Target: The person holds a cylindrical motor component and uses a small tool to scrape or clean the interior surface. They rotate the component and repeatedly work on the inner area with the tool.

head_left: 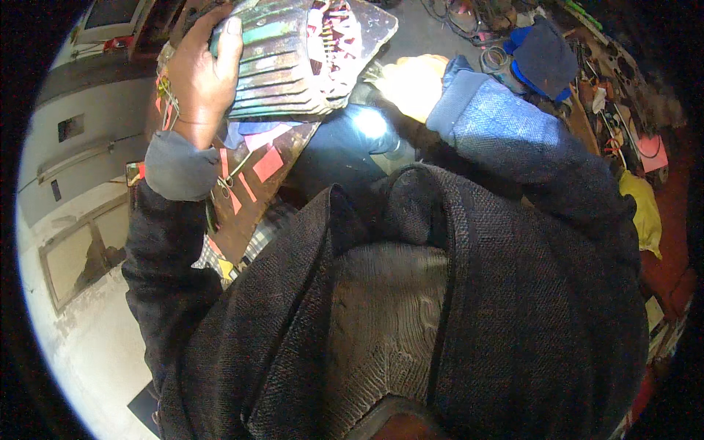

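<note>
A finned electric motor housing [275,62], greenish and grime-darkened, lies on its side at the top of the head view. Its open end shows winding ends wrapped in red and white. My left hand [202,73] grips the housing's left end, thumb laid along the fins and the other fingers partly hidden behind it. Close to the lower right of the open end is my right hand [412,86]. Strong light washes it out, so its fingers and anything in them cannot be made out.
Pink paper strips [268,165] and thin cords lie on the brown tabletop [253,198] below the housing. A dark blue cap [544,59] sits at the upper right, near cables and scattered tools. Farther right are a yellow bag [640,213] and a pink sheet [651,152].
</note>
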Available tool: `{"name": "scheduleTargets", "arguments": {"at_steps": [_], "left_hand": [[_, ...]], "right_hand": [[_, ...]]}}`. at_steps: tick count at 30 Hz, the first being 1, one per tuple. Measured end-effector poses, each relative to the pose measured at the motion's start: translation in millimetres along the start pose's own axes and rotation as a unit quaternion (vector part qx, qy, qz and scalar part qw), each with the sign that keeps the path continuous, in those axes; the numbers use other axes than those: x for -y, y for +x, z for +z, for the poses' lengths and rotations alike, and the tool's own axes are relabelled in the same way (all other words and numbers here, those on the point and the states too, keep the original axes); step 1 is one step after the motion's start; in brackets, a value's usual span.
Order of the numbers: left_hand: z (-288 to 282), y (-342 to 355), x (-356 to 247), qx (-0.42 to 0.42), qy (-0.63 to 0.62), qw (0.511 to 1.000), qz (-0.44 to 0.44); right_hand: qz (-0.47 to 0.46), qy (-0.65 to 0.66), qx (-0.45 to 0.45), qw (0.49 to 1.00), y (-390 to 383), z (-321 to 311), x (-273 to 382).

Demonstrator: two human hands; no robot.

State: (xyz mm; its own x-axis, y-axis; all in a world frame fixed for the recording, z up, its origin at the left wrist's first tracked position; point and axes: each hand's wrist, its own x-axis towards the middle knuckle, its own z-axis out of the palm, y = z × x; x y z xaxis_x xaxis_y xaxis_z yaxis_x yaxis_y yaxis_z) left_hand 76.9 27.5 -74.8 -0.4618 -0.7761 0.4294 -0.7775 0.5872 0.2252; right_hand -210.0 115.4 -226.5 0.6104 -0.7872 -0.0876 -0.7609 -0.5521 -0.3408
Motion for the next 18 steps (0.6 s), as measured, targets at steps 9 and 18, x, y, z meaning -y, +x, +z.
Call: {"name": "scheduleTargets", "arguments": {"at_steps": [9, 18], "left_hand": [[-8, 0, -32, -0.014, 0.069, 0.997, 0.009], [-17, 3, -46, 0.019, 0.063, 0.998, -0.011]], "right_hand": [[0.054, 0.04, -0.012, 0.998, 17, 0, 14], [0.117, 0.034, -0.036, 0.992, 49, 10, 7]]}}
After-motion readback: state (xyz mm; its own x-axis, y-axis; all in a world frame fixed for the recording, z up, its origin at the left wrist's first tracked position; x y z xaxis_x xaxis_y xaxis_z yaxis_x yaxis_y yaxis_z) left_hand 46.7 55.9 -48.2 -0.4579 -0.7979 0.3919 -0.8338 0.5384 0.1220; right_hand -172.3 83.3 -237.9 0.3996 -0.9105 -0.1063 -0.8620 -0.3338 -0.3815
